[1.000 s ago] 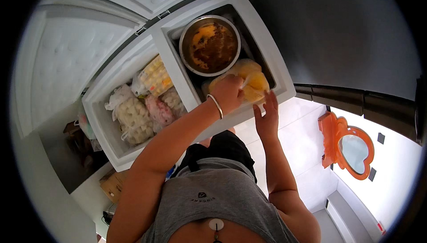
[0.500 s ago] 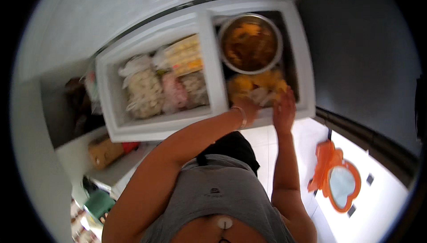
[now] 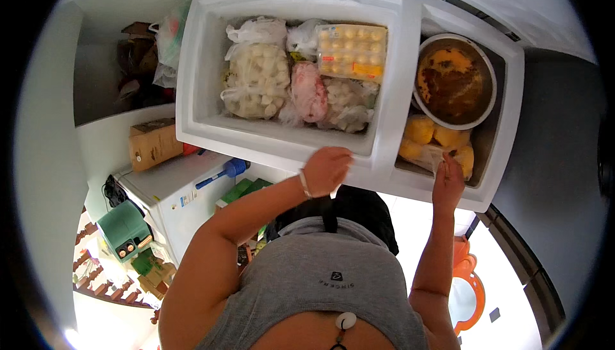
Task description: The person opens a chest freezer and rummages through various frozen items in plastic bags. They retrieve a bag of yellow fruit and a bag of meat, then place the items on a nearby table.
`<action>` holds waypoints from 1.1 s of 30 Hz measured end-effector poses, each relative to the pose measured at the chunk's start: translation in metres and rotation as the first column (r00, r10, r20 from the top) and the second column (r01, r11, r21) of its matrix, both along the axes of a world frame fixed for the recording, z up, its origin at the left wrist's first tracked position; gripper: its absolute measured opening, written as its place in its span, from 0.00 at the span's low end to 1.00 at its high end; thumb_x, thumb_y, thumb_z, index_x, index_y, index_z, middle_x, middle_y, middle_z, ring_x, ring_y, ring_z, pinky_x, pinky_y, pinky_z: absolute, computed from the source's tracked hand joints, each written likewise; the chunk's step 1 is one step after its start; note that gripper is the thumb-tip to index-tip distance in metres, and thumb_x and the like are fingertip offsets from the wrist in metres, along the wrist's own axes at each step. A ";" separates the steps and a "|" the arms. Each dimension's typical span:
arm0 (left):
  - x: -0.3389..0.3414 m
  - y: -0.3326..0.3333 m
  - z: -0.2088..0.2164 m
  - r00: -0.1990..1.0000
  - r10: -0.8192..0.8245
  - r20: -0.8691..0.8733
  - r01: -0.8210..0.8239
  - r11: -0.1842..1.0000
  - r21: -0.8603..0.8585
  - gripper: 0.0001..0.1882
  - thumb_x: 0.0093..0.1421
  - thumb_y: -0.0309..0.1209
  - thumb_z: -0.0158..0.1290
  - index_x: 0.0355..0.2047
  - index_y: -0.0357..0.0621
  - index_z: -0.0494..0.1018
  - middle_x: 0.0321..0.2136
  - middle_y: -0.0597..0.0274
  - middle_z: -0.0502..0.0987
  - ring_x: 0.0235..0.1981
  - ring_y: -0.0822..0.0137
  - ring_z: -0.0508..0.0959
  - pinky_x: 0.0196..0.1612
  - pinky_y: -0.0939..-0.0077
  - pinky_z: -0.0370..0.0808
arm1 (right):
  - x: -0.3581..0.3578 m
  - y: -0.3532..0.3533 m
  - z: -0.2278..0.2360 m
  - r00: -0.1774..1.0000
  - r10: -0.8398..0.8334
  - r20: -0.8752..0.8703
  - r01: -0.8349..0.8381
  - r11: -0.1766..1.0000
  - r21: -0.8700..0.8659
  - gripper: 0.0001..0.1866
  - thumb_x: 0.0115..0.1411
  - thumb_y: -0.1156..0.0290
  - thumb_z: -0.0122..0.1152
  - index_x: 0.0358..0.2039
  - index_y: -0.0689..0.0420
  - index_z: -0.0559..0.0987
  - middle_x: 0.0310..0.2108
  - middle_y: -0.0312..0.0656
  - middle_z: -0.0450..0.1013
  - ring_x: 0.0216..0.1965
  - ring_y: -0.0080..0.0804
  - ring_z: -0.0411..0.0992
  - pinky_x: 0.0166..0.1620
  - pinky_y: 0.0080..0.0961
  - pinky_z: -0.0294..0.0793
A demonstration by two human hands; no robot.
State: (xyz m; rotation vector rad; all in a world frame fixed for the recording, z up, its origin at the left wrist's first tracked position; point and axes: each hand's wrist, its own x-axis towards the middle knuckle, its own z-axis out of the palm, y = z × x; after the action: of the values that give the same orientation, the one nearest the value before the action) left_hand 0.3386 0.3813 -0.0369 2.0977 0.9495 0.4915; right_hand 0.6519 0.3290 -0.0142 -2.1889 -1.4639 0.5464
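Observation:
My right hand (image 3: 450, 182) pinches the top of a clear plastic bag (image 3: 430, 156) in the right compartment of a white chest freezer (image 3: 379, 169). Round yellow fruit (image 3: 448, 136) shows in and around that bag. Behind it stands a steel pot (image 3: 492, 84) holding brown broth with orange solid fat on top. My left hand (image 3: 327, 172), slightly blurred, hovers by the freezer's front rim below the left compartment. Its fingers are loosely extended and nothing shows in them.
The left compartment holds a bag of white pieces (image 3: 256, 81), a pink frozen package (image 3: 309, 92), a tray of pale yellow balls (image 3: 352, 49) and other bags. Left of the freezer are a cardboard box (image 3: 154, 145), a blue-handled tool (image 3: 224, 172) and a green appliance (image 3: 123, 229).
My left hand has left the yellow fruit bag and moved left to the front rim. My right hand stays at the bag, now pinching its plastic. The view has shifted left.

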 end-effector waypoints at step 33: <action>-0.175 0.155 -0.305 0.727 0.304 -0.615 -0.686 0.297 -0.664 0.07 0.59 0.25 0.44 0.35 0.41 0.72 0.22 0.63 0.66 0.17 0.70 0.61 0.18 0.73 0.58 | -0.200 0.050 -0.062 0.948 0.211 -0.239 -0.197 0.977 0.080 0.10 0.49 0.78 0.56 0.35 0.59 0.77 0.30 0.44 0.74 0.32 0.42 0.72 0.37 0.35 0.71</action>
State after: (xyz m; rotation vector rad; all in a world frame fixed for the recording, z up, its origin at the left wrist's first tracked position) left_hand 0.1640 0.5364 -0.3417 0.8661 1.6859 -0.1661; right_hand 0.4518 0.3786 -0.0762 -1.8609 -1.5560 0.8073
